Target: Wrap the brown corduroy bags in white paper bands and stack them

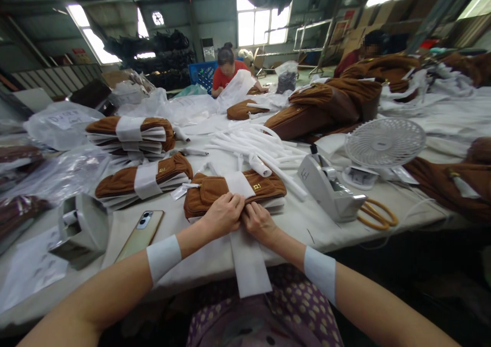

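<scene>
A brown bag (210, 187) with a small gold emblem lies folded flat on the table in front of me. Over its middle runs a white strip (251, 265), like thin foam or paper, whose long end hangs past the table edge toward my lap. My left hand (224, 211) is closed, its fingers pinching the strip at the bag's near edge. Close against it, my right hand (261, 223) is closed too, fingers curled on the strip where it leaves the bag. The fingertips partly hide each other. White tape-like bands circle both my forearms.
Two banded brown bag bundles (174, 170) (128, 127) sit to the left. A phone (143, 232) and a grey tape dispenser (82, 229) lie nearer. On the right are another dispenser (332, 188), scissors (378, 214) and a fan (385, 142). White tubes (249, 142) lie ahead; two people work beyond.
</scene>
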The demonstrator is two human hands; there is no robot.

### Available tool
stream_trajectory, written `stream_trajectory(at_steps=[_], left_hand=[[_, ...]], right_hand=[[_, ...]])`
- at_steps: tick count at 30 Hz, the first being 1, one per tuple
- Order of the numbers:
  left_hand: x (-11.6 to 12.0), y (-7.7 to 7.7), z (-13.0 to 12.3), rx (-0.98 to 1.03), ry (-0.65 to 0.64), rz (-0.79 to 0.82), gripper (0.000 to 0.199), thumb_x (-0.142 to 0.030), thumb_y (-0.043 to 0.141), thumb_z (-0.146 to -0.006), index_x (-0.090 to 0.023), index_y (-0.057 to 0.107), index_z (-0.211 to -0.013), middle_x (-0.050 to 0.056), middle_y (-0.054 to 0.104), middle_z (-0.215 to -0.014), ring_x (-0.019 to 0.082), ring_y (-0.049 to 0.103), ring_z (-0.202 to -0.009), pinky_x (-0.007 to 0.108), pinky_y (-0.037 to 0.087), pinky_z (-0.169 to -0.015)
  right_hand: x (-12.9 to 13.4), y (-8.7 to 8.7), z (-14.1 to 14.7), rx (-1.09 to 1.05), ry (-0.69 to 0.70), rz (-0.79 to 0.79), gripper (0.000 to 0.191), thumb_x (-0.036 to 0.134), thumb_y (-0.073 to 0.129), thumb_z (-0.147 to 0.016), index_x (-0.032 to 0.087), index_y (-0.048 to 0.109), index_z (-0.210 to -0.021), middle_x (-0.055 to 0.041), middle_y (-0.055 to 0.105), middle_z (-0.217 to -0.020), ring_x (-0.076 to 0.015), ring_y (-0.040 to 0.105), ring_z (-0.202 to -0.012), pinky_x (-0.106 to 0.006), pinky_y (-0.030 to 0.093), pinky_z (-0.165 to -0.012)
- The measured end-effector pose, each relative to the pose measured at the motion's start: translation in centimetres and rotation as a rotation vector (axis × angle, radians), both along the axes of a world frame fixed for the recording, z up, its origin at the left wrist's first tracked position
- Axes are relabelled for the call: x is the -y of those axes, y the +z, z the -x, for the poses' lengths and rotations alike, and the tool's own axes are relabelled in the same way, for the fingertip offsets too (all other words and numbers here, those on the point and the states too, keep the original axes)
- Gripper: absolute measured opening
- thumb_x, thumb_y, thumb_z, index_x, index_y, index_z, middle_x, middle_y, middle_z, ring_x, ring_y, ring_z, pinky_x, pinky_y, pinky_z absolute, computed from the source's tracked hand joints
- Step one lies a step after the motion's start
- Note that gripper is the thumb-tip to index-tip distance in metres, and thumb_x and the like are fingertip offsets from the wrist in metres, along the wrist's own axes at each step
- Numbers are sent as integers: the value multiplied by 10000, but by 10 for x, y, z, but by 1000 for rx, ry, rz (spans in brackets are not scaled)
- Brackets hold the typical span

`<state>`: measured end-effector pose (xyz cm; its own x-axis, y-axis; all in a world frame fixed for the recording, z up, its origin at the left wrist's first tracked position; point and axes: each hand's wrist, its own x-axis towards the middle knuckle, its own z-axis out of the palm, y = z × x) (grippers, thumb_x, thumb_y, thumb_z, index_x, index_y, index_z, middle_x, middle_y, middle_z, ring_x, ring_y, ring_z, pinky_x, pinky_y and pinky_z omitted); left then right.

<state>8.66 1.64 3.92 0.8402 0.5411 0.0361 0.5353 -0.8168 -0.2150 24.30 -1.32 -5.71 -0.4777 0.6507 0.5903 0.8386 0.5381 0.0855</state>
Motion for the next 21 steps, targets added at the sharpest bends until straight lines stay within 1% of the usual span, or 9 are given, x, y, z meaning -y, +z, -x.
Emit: stream_trajectory(at_steps=[4, 7, 10, 14, 16, 19, 21], left_hand=[[2, -19, 14, 48, -2, -61, 424, -142, 417, -947, -50, 439, -1360, 189, 578, -1248, 265, 557, -1095, 405, 470, -984], [6, -36, 24, 117, -12, -143, 473, -105, 423, -941, -64, 396, -1412, 192, 551, -1340, 248, 545, -1182, 396, 450, -1045], [11, -48, 27, 144, -9, -223, 458, -107, 412, -953, -81, 414, -1411, 177, 556, -1355, 233, 559, -1180, 383, 457, -1052], [14, -56, 18, 173, 41, -315, 414, -125, 394, -973, -77, 463, -1379, 154, 587, -1326, 231, 584, -1145, 361, 478, -1033], [14, -58, 14, 184, 62, -321, 406, -126, 389, -976, -77, 475, -1369, 157, 593, -1317, 233, 588, -1146, 367, 485, -1028], [13, -62, 11, 203, 78, -295, 401, -128, 372, -979, -88, 486, -1362, 168, 596, -1309, 229, 592, -1145, 386, 493, -1023], [13, -63, 10, 231, 80, -287, 398, -135, 354, -985, -97, 494, -1356, 169, 605, -1292, 227, 599, -1130, 393, 501, -1010]], right_hand=[[6, 2, -6, -11, 20, 8, 278, 59, 414, -957, 107, 674, -870, -98, 601, -802, -199, 527, -764, -332, 460, -678], [12, 6, -22, -60, 128, 26, 279, 76, 398, -980, 118, 673, -967, -97, 646, -898, -185, 576, -834, -323, 499, -765], [13, 13, -46, -63, 235, 19, 288, 103, 382, -1000, 129, 668, -1021, -97, 669, -965, -184, 602, -892, -335, 506, -812], [1, 22, -76, -37, 282, 39, 270, 112, 396, -1001, 136, 665, -993, -92, 673, -935, -176, 600, -833, -332, 489, -758], [-5, 26, -84, -39, 305, 71, 267, 112, 399, -1000, 139, 664, -982, -89, 673, -921, -167, 598, -818, -317, 482, -746], [-7, 36, -85, -75, 305, 93, 230, 119, 438, -982, 159, 664, -962, -48, 661, -815, -143, 591, -734, -281, 472, -696], [-5, 44, -79, -130, 271, 75, 208, 120, 478, -954, 165, 657, -1050, -21, 642, -746, -134, 582, -674, -270, 471, -667]])
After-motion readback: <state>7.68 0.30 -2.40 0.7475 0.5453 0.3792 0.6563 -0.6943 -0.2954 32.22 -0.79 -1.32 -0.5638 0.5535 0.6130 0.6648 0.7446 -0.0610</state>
